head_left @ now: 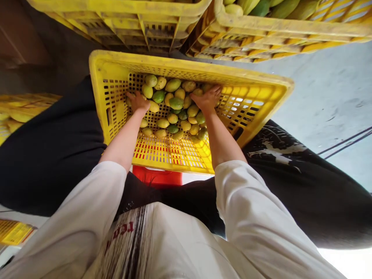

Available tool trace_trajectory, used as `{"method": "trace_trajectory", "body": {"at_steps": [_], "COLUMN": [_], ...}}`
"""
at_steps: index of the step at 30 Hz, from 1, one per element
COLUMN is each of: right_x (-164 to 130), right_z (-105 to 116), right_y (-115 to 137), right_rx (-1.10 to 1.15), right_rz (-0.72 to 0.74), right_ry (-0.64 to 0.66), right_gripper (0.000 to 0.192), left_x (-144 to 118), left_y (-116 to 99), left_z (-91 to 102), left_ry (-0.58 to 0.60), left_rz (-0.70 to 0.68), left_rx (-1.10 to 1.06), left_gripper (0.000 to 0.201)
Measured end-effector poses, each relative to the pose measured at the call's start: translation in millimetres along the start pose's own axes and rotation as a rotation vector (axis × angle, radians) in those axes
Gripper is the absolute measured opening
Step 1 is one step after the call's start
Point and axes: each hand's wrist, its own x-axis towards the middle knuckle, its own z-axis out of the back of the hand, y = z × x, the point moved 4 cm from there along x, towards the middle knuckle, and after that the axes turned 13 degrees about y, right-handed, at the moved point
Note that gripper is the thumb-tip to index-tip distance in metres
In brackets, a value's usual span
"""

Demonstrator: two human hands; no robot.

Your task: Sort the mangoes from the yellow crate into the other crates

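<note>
Both bare hands are down in the open yellow plastic crate with slotted walls (192,62), at either side of the small oval yellow-and-green fruits (176,103) on its floor. Left hand (138,102): fingers part-spread, thumb by a yellow fruit. Right hand (207,100): fingers loosely spread over the pile's right edge. Can't tell if either grips anything; palms and undersides hidden. Risks, my read: pressing down while sweeping could bruise fruit; smooth round shapes could roll out of a loose scoop; pushing unevenly could rock the crate, since its support is unclear. Red object (157,176) below the near edge is mostly hidden. Fruit under the hands hard to count. Two yellow crates beyond (122,11) (261,29) are cut off by the frame.
</note>
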Motion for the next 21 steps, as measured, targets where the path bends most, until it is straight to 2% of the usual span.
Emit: {"method": "trace_trajectory", "body": {"at_steps": [4, 8, 10, 15, 19, 21], "right_x": [0, -1, -1, 6, 6, 3], "right_z": [3, 6, 7, 8, 11, 11], "right_y": [-5, -4, 0, 7, 13, 15], "right_rx": [0.003, 0.038, 0.06, 0.048, 0.048, 0.02], "right_rz": [0.02, 0.171, 0.231, 0.207, 0.261, 0.233], "right_ry": [0.016, 0.047, 0.072, 0.13, 0.172, 0.197], "right_gripper": [0.104, 0.095, 0.096, 0.109, 0.099, 0.094], "left_x": [-6, -6, -9, -20, -20, -17], "left_y": [-4, -4, -1, 2, 1, 1], "left_z": [-3.4, -5.8, -9.5, -19.8, -21.0, -19.8], "left_ry": [0.076, 0.101, 0.097, 0.086, 0.112, 0.128], "left_rz": [-0.063, -0.102, -0.093, -0.082, -0.062, -0.04], "left_rx": [0.089, 0.11, 0.094, 0.061, 0.035, 0.057], "left_gripper": [0.062, 0.056, 0.055, 0.07, 0.081, 0.085]}}
